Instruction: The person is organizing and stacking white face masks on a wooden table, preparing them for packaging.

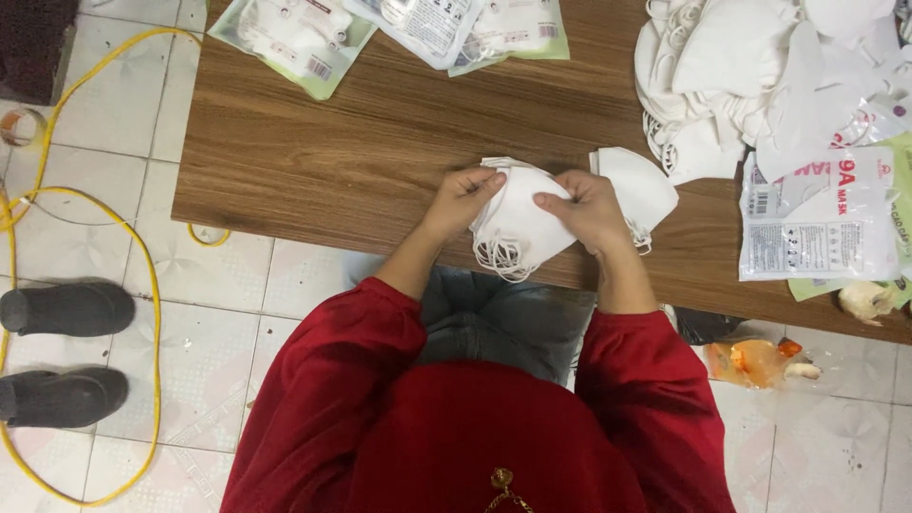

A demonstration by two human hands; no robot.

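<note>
Where the table (361, 161) edge crosses mid-frame, a mask stack (521, 228) is gripped by left hand (463, 199) and right hand (584, 204); mask heap (750, 76) upper right.

Both hands, left hand (464, 198) and right hand (584, 207), hold a mask stack (518, 228) at the table's (361, 142) near edge; another mask (641, 185) lies just right; a mask heap (741, 76) sits far right; packets (380, 28) lie behind; shoes (62, 351) stand on the floor, left.
</note>
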